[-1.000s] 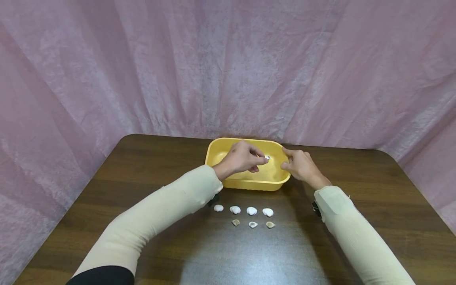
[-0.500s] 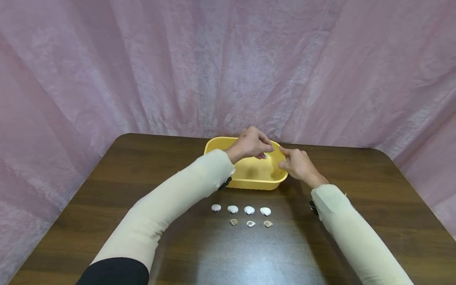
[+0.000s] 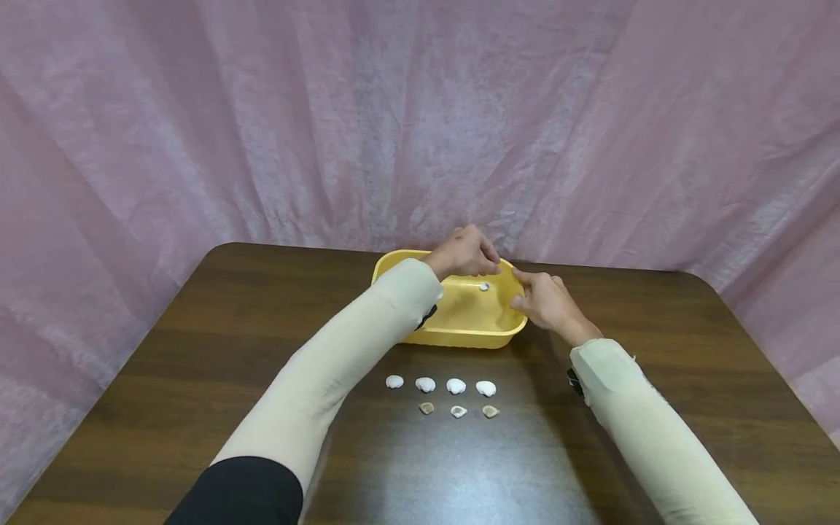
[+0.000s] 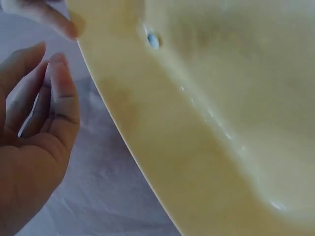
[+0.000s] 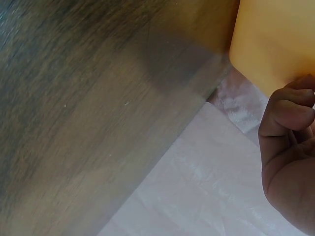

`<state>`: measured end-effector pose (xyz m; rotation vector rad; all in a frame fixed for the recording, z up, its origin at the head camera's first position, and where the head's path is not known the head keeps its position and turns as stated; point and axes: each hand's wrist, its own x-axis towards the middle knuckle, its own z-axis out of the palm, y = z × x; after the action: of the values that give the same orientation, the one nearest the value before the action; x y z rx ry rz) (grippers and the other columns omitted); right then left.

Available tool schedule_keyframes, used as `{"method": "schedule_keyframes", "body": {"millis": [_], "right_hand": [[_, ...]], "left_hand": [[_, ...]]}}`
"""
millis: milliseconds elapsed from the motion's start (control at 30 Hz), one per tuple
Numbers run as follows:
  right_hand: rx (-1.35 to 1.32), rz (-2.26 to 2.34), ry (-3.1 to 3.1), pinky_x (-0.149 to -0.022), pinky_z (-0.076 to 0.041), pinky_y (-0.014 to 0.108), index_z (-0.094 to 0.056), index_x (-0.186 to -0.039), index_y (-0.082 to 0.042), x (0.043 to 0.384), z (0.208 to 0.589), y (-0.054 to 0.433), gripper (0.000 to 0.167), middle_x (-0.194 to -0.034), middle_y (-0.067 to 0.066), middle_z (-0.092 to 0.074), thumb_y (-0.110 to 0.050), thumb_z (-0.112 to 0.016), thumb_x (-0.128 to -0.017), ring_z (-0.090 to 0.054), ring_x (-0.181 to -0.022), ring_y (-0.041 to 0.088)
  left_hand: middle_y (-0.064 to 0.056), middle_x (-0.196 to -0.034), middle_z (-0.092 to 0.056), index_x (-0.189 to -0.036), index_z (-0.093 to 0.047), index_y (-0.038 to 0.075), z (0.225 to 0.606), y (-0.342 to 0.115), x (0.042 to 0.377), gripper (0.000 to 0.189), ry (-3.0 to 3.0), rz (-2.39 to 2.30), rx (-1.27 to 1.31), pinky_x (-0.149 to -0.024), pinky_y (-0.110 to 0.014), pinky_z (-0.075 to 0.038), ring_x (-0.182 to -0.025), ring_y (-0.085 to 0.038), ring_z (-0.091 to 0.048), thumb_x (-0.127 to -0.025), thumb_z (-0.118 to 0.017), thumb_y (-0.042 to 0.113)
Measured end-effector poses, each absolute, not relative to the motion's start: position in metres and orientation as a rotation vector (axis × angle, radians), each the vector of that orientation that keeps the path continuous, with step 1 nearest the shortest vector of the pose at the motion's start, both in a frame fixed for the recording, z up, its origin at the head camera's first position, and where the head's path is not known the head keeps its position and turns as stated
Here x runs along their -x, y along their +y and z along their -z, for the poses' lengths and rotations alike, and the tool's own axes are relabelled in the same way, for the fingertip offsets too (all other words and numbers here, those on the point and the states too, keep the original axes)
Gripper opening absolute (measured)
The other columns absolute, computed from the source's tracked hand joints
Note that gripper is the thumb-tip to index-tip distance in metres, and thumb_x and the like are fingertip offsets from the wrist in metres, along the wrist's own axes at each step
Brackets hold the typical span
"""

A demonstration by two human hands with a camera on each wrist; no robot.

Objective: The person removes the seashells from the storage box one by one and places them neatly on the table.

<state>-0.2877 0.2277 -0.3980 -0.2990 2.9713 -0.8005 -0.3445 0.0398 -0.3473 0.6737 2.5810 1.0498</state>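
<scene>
A yellow plastic tub (image 3: 467, 340) stands near the far edge of the table. Inside, toward its far right, lies a small whitish shell-like piece (image 3: 484, 286), which looks bluish in the left wrist view. Over the tub's far rim hovers my left hand (image 3: 467, 251), its fingers loosely bent and thumb apart from them, holding nothing. My right hand (image 3: 550, 300) grips the tub's right rim, index finger and thumb at the edge and the other fingers curled outside. In the right wrist view, those bent fingers (image 5: 290, 115) sit beside the tub's outer wall.
In front of the tub lies a row of several white ribbed shells (image 3: 456, 386). Nearer me are three smaller shells (image 3: 459, 411), two brownish and one white. A pink curtain (image 3: 407, 131) hangs right behind the dark wooden table (image 3: 216, 350).
My left hand has let go of the small whitish piece inside the tub, then lifted away toward the far rim. My right hand has stayed on the rim.
</scene>
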Motion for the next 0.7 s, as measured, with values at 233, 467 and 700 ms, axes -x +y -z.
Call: {"method": "schedule_keyframes", "body": {"millis": [233, 467, 700], "right_hand": [[0.27, 0.789, 2.978, -0.049, -0.034, 0.026, -0.043, -0.148, 0.001, 0.288, 0.398, 0.229, 0.064, -0.066, 0.002, -0.046, -0.008, -0.064, -0.088, -0.039, -0.053, 0.012], [0.269, 0.802, 2.982, -0.049, -0.034, 0.026, -0.044, -0.148, 0.0, 0.289, 0.399, 0.228, 0.064, -0.066, 0.002, -0.044, -0.008, -0.063, -0.087, -0.038, -0.055, 0.013], [0.281, 0.801, 3.007, -0.051, -0.034, 0.026, -0.046, -0.147, -0.001, 0.289, 0.4, 0.228, 0.063, -0.066, 0.001, -0.045, -0.008, -0.064, -0.086, -0.039, -0.056, 0.013]], "left_hand": [[0.001, -0.105, -0.074, -0.106, -0.079, 0.011, 0.361, 0.042, 0.363, 0.018, 2.685, -0.833, -0.794, -0.103, -0.032, -0.039, -0.119, -0.022, -0.052, -0.089, -0.078, 0.019], [-0.001, -0.104, -0.071, -0.11, -0.077, 0.009, 0.386, 0.039, 0.371, 0.022, 2.631, -0.723, -0.727, -0.099, -0.033, -0.043, -0.122, -0.023, -0.045, -0.09, -0.077, 0.016], [-0.005, -0.119, -0.062, -0.119, -0.074, 0.009, 0.399, 0.04, 0.371, 0.028, 2.625, -0.584, -0.697, -0.096, -0.031, -0.045, -0.121, -0.021, -0.044, -0.091, -0.075, 0.016]]}}
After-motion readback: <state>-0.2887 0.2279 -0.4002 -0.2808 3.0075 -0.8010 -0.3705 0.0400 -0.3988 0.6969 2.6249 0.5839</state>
